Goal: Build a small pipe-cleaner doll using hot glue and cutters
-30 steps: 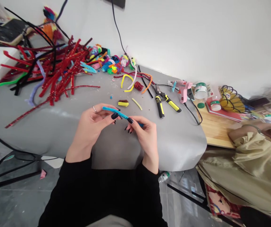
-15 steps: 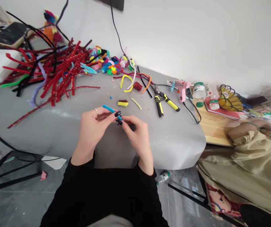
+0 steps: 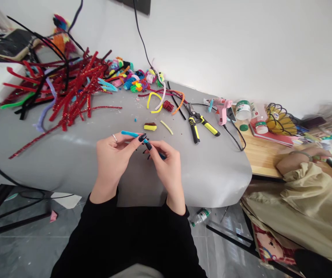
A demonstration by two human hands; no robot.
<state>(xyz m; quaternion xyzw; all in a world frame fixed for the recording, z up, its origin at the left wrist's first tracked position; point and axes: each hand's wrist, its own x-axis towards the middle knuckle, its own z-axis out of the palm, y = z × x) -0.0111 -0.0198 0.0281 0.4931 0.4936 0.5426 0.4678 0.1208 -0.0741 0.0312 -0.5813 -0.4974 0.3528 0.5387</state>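
A blue pipe cleaner [image 3: 129,133] runs between my two hands above the near part of the grey table. My left hand [image 3: 113,156] pinches it between thumb and fingers, and one end sticks out to the left. Close beside it, my right hand [image 3: 166,158] grips the same pipe cleaner, part of which shows under the fingers. Just beyond my fingertips lie a small yellow and brown folded bundle [image 3: 150,126] and a short pale yellow piece [image 3: 166,127]. Farther back are a dark red coil [image 3: 168,106] and a bent yellow pipe cleaner [image 3: 151,101].
Red pipe cleaners [image 3: 79,85] heap at the left, by colourful bundles [image 3: 137,79]. Yellow-black pliers [image 3: 196,123] and a pink glue gun [image 3: 222,108] lie to the right. A co-worker's sleeve [image 3: 304,189] is at the wooden table [image 3: 258,152] with a jar [image 3: 243,110].
The blue pipe cleaner has turned flatter, its left end shifting left, and more of it shows under my right fingers. At the far right, the co-worker's hands and a yellow-red tool show more.
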